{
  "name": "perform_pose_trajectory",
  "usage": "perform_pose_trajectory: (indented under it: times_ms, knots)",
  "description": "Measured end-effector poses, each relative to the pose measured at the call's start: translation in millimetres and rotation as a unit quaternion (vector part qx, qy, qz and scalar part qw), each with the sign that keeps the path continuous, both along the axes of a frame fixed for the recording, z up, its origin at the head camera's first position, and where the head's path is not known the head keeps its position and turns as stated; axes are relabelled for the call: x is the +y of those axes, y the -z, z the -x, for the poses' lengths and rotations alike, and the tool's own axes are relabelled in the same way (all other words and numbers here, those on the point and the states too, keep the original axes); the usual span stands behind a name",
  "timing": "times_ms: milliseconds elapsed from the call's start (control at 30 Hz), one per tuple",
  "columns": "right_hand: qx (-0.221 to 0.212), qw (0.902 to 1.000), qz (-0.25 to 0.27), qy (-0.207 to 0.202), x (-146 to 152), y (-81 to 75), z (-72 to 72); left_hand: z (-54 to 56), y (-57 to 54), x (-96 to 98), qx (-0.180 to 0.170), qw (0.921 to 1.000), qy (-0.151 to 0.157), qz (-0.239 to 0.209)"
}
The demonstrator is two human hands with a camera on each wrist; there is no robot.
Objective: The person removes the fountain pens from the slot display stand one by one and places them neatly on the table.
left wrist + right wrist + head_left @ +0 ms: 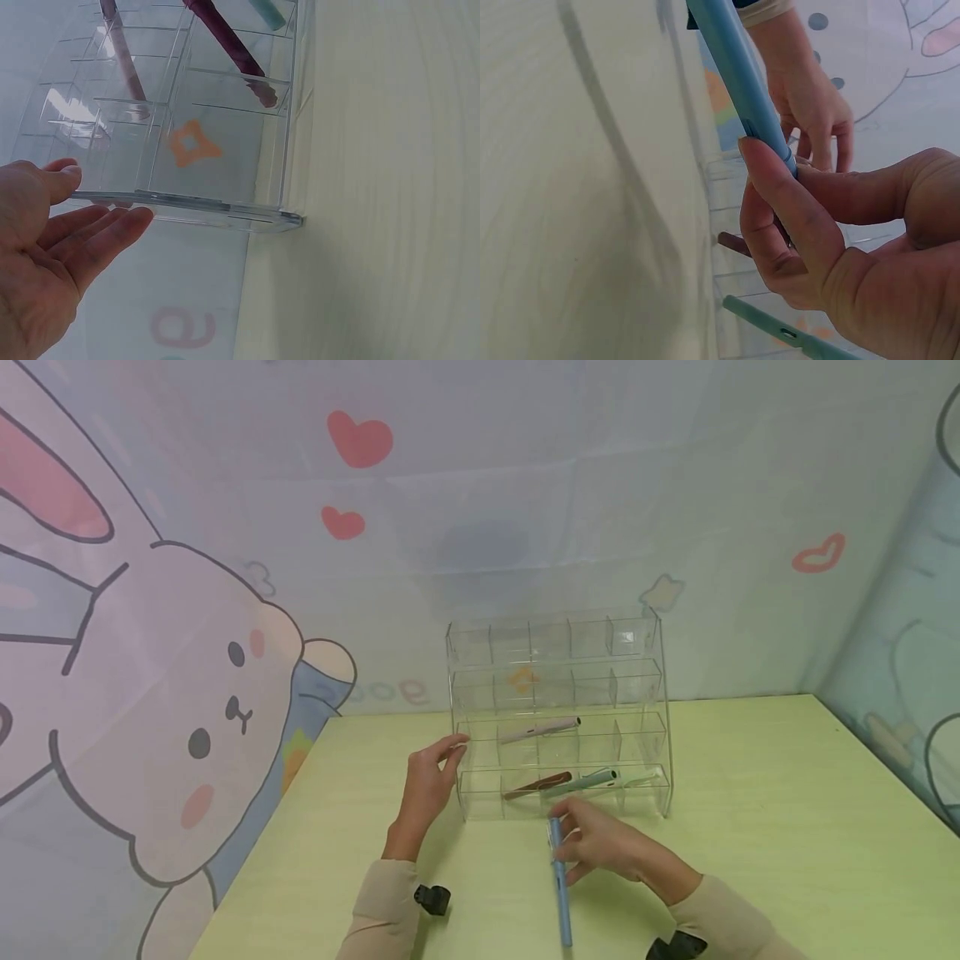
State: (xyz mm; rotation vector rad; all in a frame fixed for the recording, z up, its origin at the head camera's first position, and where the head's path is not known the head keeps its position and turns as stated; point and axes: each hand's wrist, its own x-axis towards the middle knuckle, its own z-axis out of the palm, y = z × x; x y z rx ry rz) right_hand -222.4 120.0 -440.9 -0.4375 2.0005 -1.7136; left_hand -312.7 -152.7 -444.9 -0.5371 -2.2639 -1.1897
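At the lower centre of the head view, the right hand (603, 845) pinched a blue pen (562, 897) between thumb and fingers near its upper end, the rest running below the fingertips toward the bottom edge. Left of it, the left hand (427, 781) held the side panel of a clear rack (664, 693), thumb and fingers on opposite faces. A brown pen (538, 786) and a green pen (581, 782) lay in the rack's lowest tier, just above the right hand.

Near the tabletop's (757, 793) back edge stands a rack (557, 693), three pens (581, 783) in its front tier, one pen (542, 729) behind them, another pen (561, 893) before the rack
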Motion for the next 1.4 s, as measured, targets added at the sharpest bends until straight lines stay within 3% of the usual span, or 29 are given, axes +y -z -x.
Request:
perform_pose_trajectory:
  times_ms: [300, 667, 1000, 1400]
  knots:
    - [-0.001, 0.999, -0.028, 0.034, -8, 15.9, 2.3, 3.8, 3.6, 0.8, 0.013, 0.9999, 0.008, 0.002]
    - [0.005, 0.9987, -0.037, 0.033, -18, 30.2, 2.7, 1.4, 5.0, -1.1, 0.004, 0.9999, 0.015, -0.002]
    - [0.069, 0.9938, -0.083, 0.026, -20, 32.6, 2.0, 1.8, 5.5, -1.4, 0.0, 0.9999, 0.01, -0.004]
    - [0.099, 0.9876, -0.117, 0.033, -21, 35.3, 1.8, 3.4, 5.0, -0.7, 0.008, 0.9999, 0.009, -0.002]
